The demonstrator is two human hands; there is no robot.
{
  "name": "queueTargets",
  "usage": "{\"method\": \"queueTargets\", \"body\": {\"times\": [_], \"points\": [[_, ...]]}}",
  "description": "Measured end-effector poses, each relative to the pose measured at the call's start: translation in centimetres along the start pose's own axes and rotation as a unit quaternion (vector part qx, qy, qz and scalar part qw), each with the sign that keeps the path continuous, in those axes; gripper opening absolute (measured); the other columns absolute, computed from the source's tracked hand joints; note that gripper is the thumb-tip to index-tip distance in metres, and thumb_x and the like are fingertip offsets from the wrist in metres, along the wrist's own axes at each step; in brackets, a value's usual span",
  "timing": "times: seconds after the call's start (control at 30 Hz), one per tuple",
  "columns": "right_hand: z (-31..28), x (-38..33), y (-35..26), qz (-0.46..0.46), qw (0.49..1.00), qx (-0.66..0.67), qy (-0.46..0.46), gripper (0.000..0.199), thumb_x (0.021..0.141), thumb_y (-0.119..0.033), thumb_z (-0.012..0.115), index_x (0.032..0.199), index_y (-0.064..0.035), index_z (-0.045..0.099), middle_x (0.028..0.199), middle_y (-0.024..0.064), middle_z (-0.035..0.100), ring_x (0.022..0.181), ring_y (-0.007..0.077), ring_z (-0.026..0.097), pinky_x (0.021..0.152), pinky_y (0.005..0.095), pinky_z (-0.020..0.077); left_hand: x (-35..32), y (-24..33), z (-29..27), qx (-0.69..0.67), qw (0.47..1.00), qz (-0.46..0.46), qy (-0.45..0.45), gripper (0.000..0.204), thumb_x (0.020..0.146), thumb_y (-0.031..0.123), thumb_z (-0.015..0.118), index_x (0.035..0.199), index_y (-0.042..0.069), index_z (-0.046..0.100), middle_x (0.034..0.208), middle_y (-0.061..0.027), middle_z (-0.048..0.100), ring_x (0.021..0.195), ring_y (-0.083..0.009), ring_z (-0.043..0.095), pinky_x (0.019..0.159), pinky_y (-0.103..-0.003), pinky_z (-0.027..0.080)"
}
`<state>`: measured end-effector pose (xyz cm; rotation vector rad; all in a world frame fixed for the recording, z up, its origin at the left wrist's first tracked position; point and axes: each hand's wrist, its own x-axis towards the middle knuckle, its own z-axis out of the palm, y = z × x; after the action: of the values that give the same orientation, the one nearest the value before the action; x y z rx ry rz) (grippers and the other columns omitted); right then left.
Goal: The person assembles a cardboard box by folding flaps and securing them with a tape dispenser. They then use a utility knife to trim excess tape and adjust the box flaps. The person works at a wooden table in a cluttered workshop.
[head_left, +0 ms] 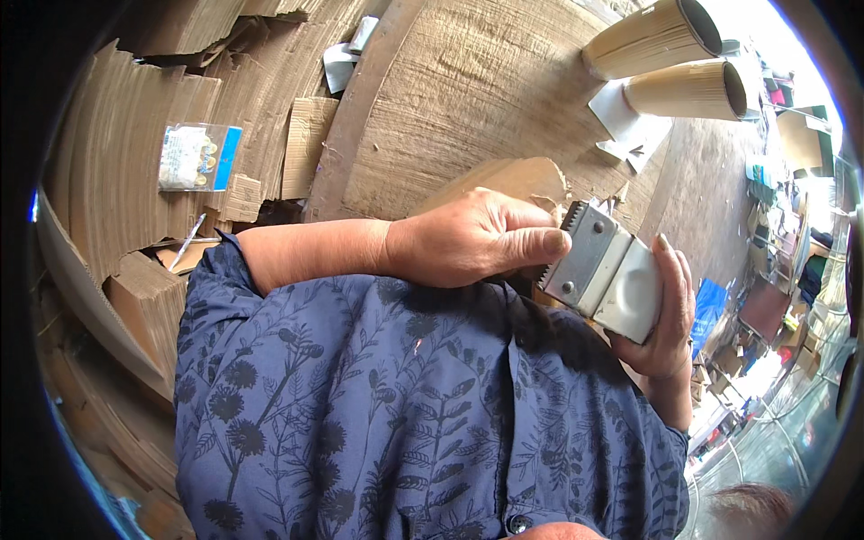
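A tape dispenser with a toothed grey metal plate and a white handle is held close in front of my chest. My right hand wraps the white handle from the right side. My left hand reaches across from the left, its thumb pressed on the metal plate and its fingers curled underneath. The dispenser's underside and any tape roll are hidden. A folded piece of brown cardboard lies just beyond my left hand. My blue leaf-patterned shirt fills the lower part of the view.
Stacks of flat corrugated cardboard cover the area ahead and to the left. Two cardboard tubes lie at the upper right over white paper scraps. A clear packet with a blue card rests on the left stack.
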<state>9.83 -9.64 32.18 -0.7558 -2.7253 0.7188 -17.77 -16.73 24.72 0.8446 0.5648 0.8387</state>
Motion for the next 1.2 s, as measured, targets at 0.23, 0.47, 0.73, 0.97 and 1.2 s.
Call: {"method": "queueTargets", "body": {"times": [0.23, 0.47, 0.73, 0.97, 1.2], "points": [[-0.1, 0.6, -1.1, 0.031, 0.999, 0.017, -0.024, 0.091, 0.048, -0.015, 0.079, 0.134, -0.0112, 0.051, 0.089, 0.0139, 0.056, 0.073, 0.0278, 0.055, 0.059, 0.0382, 0.0462, -0.9, -0.4, -2.2, -0.050, 0.999, 0.008, 0.014, 0.031, 0.098, 0.018, 0.058, 0.071, 0.003, 0.052, 0.071, 0.0022, 0.048, 0.067, -0.0067, 0.043, 0.063, -0.024, 0.037], [-0.1, 1.4, -3.3, 0.068, 0.997, 0.031, -0.033, 0.089, 0.048, -0.010, 0.080, 0.133, -0.0154, 0.052, 0.086, 0.0117, 0.055, 0.069, 0.0258, 0.053, 0.057, 0.0357, 0.0435, -2.2, -2.1, -5.8, -0.096, 0.988, 0.095, 0.069, 0.028, 0.084, 0.003, 0.060, 0.059, 0.005, 0.049, 0.059, -0.0005, 0.044, 0.062, -0.0123, 0.045, 0.098, -0.046, 0.047], [-0.5, 3.3, -4.5, 0.096, 0.994, -0.001, -0.059, 0.077, 0.052, -0.006, 0.075, 0.127, -0.0084, 0.056, 0.082, 0.0139, 0.058, 0.066, 0.0274, 0.056, 0.057, 0.0359, 0.0448, -2.3, -6.9, -10.0, -0.224, 0.969, 0.096, 0.032, 0.030, 0.084, 0.011, 0.056, 0.056, 0.006, 0.048, 0.056, -0.0003, 0.039, 0.055, -0.0111, 0.041, 0.090, -0.045, 0.054], [-1.3, 6.6, -6.8, 0.166, 0.966, -0.030, -0.195, 0.083, 0.051, -0.006, 0.070, 0.132, -0.0020, 0.053, 0.094, 0.0187, 0.057, 0.082, 0.0347, 0.058, 0.073, 0.0395, 0.0476, -2.0, -10.3, -11.8, -0.205, 0.976, 0.032, 0.062, 0.032, 0.088, 0.016, 0.057, 0.059, 0.006, 0.050, 0.058, 0.0007, 0.042, 0.057, -0.0094, 0.042, 0.075, -0.030, 0.053], [-1.5, 8.3, -7.8, 0.167, 0.950, -0.068, -0.254, 0.081, 0.051, -0.002, 0.071, 0.129, 0.0003, 0.051, 0.105, 0.0233, 0.060, 0.093, 0.0392, 0.062, 0.083, 0.0436, 0.0489, -1.3, -10.1, -11.4, 0.008, 0.990, -0.138, 0.007, 0.030, 0.091, 0.027, 0.066, 0.075, 0.002, 0.067, 0.071, -0.0005, 0.062, 0.070, -0.0072, 0.053, 0.067, -0.025, 0.045]]}}
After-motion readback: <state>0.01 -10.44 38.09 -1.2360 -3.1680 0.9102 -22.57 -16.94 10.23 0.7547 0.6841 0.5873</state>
